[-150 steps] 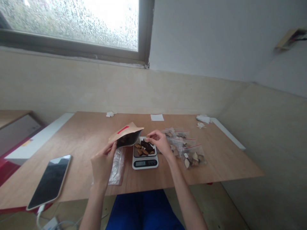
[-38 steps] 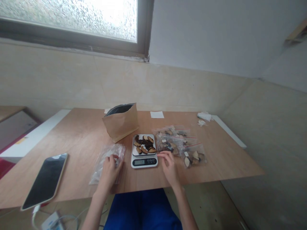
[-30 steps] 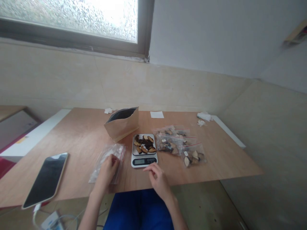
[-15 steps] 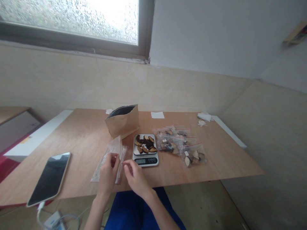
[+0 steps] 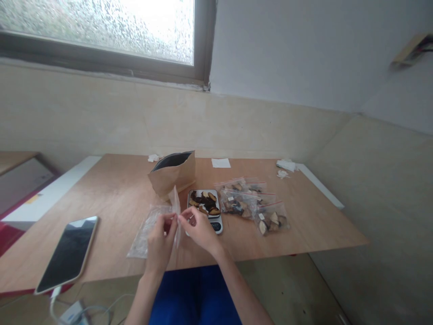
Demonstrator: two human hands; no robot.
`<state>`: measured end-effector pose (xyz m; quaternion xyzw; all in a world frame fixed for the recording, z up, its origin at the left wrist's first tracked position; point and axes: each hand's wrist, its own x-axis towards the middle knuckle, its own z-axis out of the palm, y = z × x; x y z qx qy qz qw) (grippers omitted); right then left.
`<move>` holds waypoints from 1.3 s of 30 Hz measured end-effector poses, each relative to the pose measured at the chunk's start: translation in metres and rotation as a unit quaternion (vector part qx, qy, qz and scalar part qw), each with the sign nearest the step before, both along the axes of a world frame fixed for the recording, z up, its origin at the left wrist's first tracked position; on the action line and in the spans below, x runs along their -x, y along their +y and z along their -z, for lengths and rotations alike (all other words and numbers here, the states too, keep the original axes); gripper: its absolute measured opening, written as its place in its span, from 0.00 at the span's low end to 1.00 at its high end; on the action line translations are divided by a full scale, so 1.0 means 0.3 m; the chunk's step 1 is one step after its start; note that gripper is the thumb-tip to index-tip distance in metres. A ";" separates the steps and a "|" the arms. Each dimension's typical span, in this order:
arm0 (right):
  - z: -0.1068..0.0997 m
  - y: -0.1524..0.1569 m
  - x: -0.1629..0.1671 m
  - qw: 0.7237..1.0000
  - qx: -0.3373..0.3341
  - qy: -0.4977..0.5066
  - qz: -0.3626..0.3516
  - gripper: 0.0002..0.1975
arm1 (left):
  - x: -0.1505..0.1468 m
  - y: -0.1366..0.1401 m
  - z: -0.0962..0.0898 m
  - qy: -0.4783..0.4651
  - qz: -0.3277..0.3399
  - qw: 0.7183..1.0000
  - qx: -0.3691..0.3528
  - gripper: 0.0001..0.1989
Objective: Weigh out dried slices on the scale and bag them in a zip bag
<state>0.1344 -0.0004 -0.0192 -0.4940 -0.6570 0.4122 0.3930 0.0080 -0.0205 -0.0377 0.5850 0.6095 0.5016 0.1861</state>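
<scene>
Left hand [image 5: 161, 234] and right hand [image 5: 199, 228] raised close together, fingertips pinched, forearms angled inward

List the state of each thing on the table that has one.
Clear bag: empty, held up by both hands.
Paper bag: upright, open.
Scale: loaded with pieces.
Filled bags: lying flat.
Phone: screen dark, cable plugged in.

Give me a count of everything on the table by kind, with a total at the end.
Brown paper bag: 1
Scale with dried pieces on it: 1
Filled clear bags: at least 3, overlapping
Empty clear bag held up by the left hand and right hand: 1
Stack of empty clear bags: 1 stack, number unclear
Phone: 1
White paper slip: 1
White scraps: 3 clusters
Total: 12
</scene>
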 end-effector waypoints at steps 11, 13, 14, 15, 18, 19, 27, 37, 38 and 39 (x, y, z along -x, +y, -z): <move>-0.036 0.089 -0.168 0.999 0.021 0.024 0.027 0.10 | -0.008 0.032 -0.136 -0.140 -0.115 0.983 -0.007 0.08; -0.038 0.083 -0.196 0.999 0.013 0.031 0.005 0.11 | -0.013 0.041 -0.151 -0.152 -0.095 0.984 0.015 0.08; -0.035 0.080 -0.213 0.999 0.000 0.035 0.015 0.11 | -0.014 0.047 -0.155 -0.152 -0.088 0.984 0.030 0.08; -0.029 0.078 -0.230 0.999 -0.014 0.039 0.036 0.11 | -0.013 0.053 -0.158 -0.146 -0.087 0.984 0.043 0.08; 0.008 0.067 -0.283 0.993 -0.041 0.036 0.104 0.11 | -0.002 0.073 -0.161 -0.089 -0.103 0.989 0.064 0.08; 0.025 0.062 -0.296 0.992 -0.042 0.026 0.119 0.11 | 0.003 0.080 -0.160 -0.065 -0.107 0.990 0.071 0.09; 0.164 0.040 -0.289 0.977 -0.093 -0.110 0.159 0.13 | 0.011 0.127 -0.138 0.033 -0.071 0.988 0.130 0.09; 0.164 0.074 -0.268 0.963 -0.117 -0.222 0.102 0.11 | 0.019 0.139 -0.116 0.041 -0.063 0.989 0.124 0.10; 0.159 0.074 -0.268 0.962 -0.116 -0.232 0.091 0.10 | 0.019 0.137 -0.112 0.042 -0.060 0.990 0.124 0.10; 0.155 0.075 -0.269 0.961 -0.116 -0.238 0.081 0.09 | 0.018 0.135 -0.109 0.043 -0.057 0.990 0.123 0.10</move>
